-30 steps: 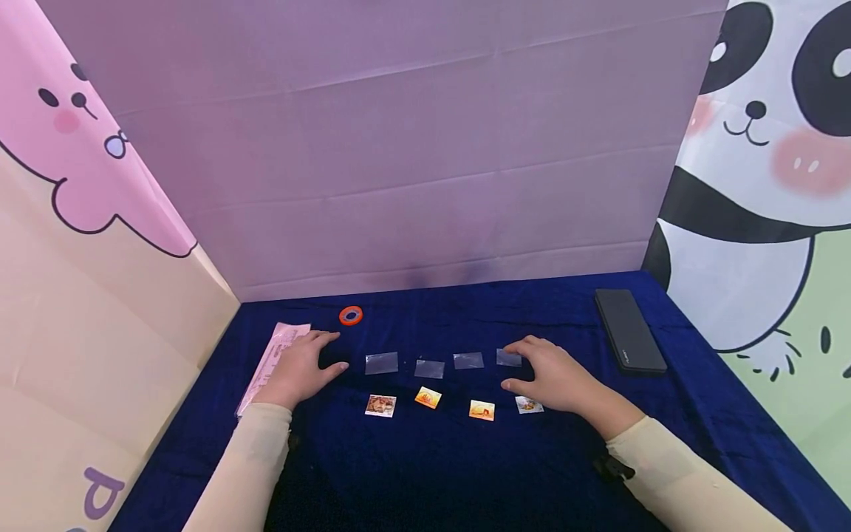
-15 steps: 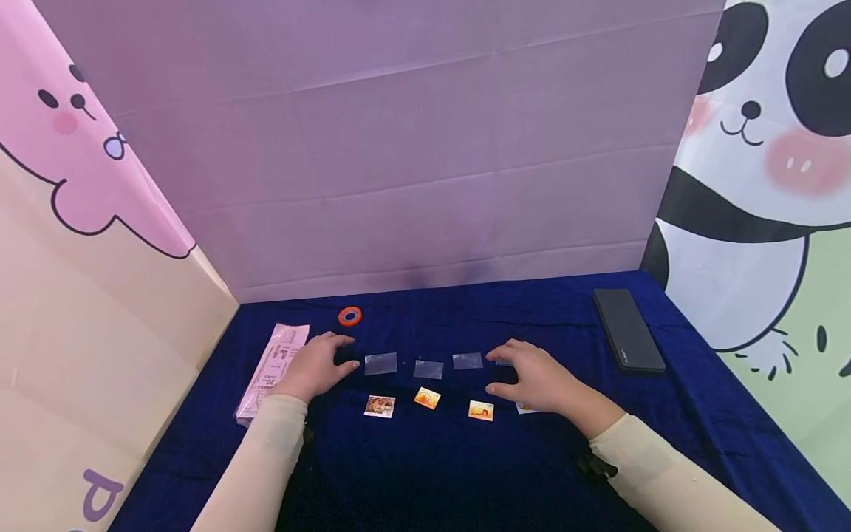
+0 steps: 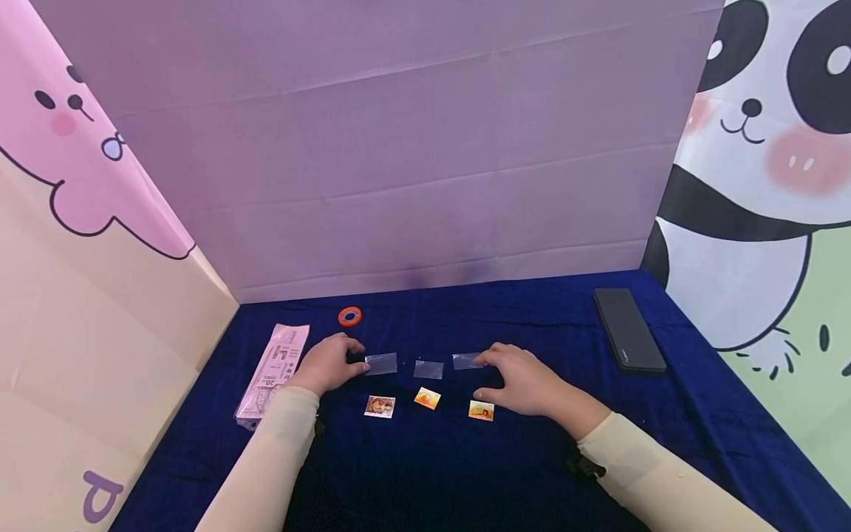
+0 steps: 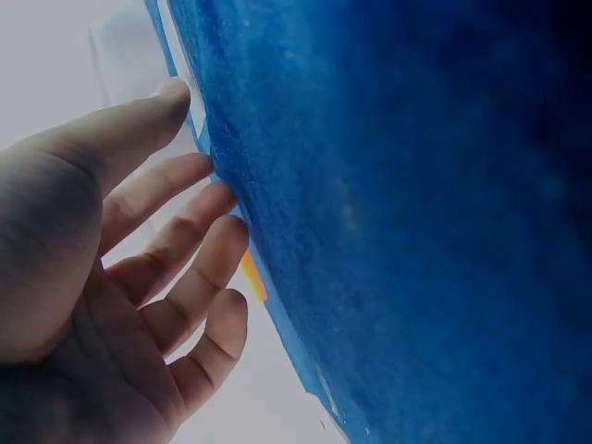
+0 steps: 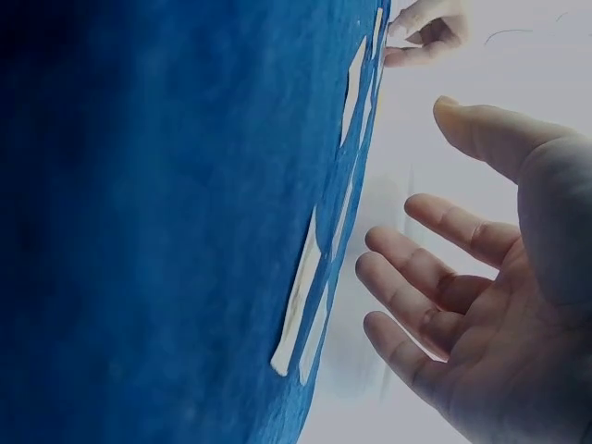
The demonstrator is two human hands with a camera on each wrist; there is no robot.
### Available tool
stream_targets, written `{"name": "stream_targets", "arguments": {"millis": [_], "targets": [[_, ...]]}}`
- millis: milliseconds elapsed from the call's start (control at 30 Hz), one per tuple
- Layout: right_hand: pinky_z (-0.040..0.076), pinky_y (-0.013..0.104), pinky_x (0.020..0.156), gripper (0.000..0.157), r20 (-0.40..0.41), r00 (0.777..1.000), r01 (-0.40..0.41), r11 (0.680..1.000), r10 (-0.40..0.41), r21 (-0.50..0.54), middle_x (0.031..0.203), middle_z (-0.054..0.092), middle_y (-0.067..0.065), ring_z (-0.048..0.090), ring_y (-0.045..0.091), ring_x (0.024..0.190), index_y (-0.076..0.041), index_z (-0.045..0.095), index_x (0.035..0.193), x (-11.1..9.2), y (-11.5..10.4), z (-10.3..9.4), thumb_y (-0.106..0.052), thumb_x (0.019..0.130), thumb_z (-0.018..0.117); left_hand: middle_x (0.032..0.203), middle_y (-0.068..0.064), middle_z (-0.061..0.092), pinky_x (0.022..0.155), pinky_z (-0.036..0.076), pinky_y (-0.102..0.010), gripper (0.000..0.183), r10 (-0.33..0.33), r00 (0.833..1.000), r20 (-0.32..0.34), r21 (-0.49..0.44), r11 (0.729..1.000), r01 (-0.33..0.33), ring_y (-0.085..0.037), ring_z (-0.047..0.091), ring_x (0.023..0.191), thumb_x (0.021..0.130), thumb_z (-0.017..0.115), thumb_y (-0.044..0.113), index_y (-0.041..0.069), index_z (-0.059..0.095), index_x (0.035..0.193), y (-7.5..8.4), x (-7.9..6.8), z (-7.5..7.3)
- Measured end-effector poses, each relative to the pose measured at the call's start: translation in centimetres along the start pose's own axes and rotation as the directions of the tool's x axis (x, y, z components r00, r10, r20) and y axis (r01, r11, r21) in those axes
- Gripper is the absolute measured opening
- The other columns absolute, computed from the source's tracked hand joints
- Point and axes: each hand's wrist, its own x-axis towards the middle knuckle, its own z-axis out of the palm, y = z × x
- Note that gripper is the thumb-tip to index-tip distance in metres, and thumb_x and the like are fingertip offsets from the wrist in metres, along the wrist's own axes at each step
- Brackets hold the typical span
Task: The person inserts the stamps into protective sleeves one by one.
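Observation:
My left hand (image 3: 328,363) is at the left edge of a small clear plastic piece (image 3: 382,363), its thumb tip close to or touching that edge. In the left wrist view the fingers (image 4: 199,264) bend loosely with nothing between them. My right hand (image 3: 521,378) hovers at the right end of the row, its index finger by another clear plastic piece (image 3: 465,361). A third clear piece (image 3: 428,369) lies in the middle. Below the row are a brown picture card (image 3: 380,406), an orange-yellow card (image 3: 428,398) and a similar card (image 3: 482,411). The right hand hides one more plastic piece and card.
At the left of the blue cloth (image 3: 412,473) lies a pink printed packet (image 3: 272,373). An orange ring-shaped roll (image 3: 349,316) sits near the back edge. A dark flat case (image 3: 629,330) lies at the right. A purple curtain (image 3: 425,148) stands behind.
Both hands have moved inward: the left one rightward from the pink packet to the first plastic piece, the right one leftward, covering the rightmost plastic piece and card.

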Motion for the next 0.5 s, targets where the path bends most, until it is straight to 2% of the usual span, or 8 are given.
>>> {"name": "stream_targets", "arguments": {"millis": [167, 267, 400, 500], "targets": [[0.043, 0.060, 0.106, 0.050, 0.020, 1.000, 0.000, 1.000, 0.000, -0.016, 0.129, 0.064, 0.004, 0.060, 0.029, 0.119, -0.015, 0.069, 0.135, 0.2, -0.7, 0.1, -0.039, 0.093, 0.080, 0.110, -0.002, 0.069, 0.100, 0.052, -0.049, 0.034, -0.006, 1.000, 0.016, -0.019, 1.000, 0.007, -0.025, 0.066, 0.104, 0.088, 0.087, 0.033, 0.017, 0.080, 0.117, 0.3, 0.3, -0.1], [0.042, 0.059, 0.107, 0.048, 0.030, 1.000, -0.005, 1.000, 0.006, -0.015, 0.129, 0.063, 0.002, 0.060, 0.027, 0.119, -0.017, 0.070, 0.135, 0.4, -1.0, 0.1, -0.040, 0.094, 0.080, 0.103, 0.001, 0.068, 0.097, 0.052, -0.047, 0.024, -0.010, 1.000, 0.024, -0.045, 0.999, 0.011, -0.022, 0.064, 0.096, 0.087, 0.088, 0.032, 0.020, 0.080, 0.106, 0.4, 0.3, -0.1], [0.041, 0.061, 0.107, 0.047, 0.038, 0.999, 0.012, 1.000, -0.012, -0.011, 0.129, 0.063, 0.002, 0.060, 0.028, 0.119, -0.017, 0.070, 0.133, 0.8, -1.4, 0.1, -0.040, 0.094, 0.080, 0.096, 0.004, 0.067, 0.093, 0.052, -0.046, 0.014, -0.014, 0.999, 0.034, -0.100, 0.995, 0.018, -0.019, 0.060, 0.088, 0.088, 0.088, 0.028, 0.024, 0.076, 0.092, 0.0, 0.2, 0.0], [0.039, 0.065, 0.108, 0.046, 0.046, 0.999, 0.023, 1.000, -0.023, -0.005, 0.131, 0.063, 0.002, 0.059, 0.029, 0.122, -0.018, 0.071, 0.133, 1.1, -1.7, 0.1, -0.041, 0.094, 0.079, 0.094, 0.005, 0.067, 0.090, 0.051, -0.045, 0.012, -0.026, 0.999, 0.037, -0.157, 0.987, 0.032, -0.019, 0.060, 0.086, 0.091, 0.085, 0.025, 0.025, 0.072, 0.089, -0.6, -0.1, 0.0]]}}
